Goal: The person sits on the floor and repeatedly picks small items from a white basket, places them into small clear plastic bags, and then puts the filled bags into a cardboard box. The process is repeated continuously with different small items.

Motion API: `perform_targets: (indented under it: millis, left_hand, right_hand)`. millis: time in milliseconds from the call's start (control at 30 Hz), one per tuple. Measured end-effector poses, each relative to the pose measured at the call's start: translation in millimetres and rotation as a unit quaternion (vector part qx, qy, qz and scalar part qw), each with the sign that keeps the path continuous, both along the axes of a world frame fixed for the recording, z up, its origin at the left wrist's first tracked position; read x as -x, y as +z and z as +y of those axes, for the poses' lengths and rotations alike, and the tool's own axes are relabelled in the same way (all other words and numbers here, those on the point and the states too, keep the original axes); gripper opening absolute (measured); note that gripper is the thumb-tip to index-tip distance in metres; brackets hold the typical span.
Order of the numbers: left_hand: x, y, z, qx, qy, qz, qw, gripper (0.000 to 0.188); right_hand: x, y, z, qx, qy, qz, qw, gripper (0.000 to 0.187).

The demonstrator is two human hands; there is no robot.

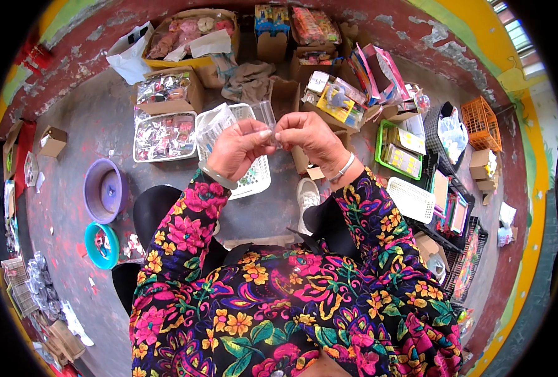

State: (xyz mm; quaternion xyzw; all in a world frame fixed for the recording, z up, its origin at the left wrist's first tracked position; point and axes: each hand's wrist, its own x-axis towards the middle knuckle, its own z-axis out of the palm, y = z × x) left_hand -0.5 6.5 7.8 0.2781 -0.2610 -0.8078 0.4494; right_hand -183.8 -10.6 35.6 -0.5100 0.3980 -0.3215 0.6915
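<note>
My left hand [238, 147] and my right hand [315, 137] meet in front of me, thumbs and fingertips pinched close together. Between them is a small clear plastic bag [266, 114], its transparent film standing up above the fingertips. Whether anything sits inside it is too small to tell. Beneath my left hand lies a white plastic basket [259, 184] with small green bits in it, partly hidden by that hand. Clear plastic packaging [213, 125] lies at the basket's far left part. To its left, another white basket [138, 154] is full of small packaged items.
On the left floor stand a purple basin [89, 195] and a teal basin [90, 248]. Cardboard boxes with packets line the back wall. At the right are a green basket [389, 162], a white basket [411, 200], an orange crate [480, 122] and black crates [464, 235].
</note>
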Motion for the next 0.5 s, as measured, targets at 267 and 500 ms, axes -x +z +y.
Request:
perform_targets:
  millis: [267,500]
  left_hand:
    - [-3,-5,10,0.049,0.011,-0.077,0.996,0.008]
    - [7,-8,16,0.099,0.097,-0.17,0.976,0.008]
  right_hand:
    - [2,3,2,-0.025,0.029,0.04,0.998,0.012]
    - [-9,-2,6,0.147,-0.024,0.158,0.976,0.012]
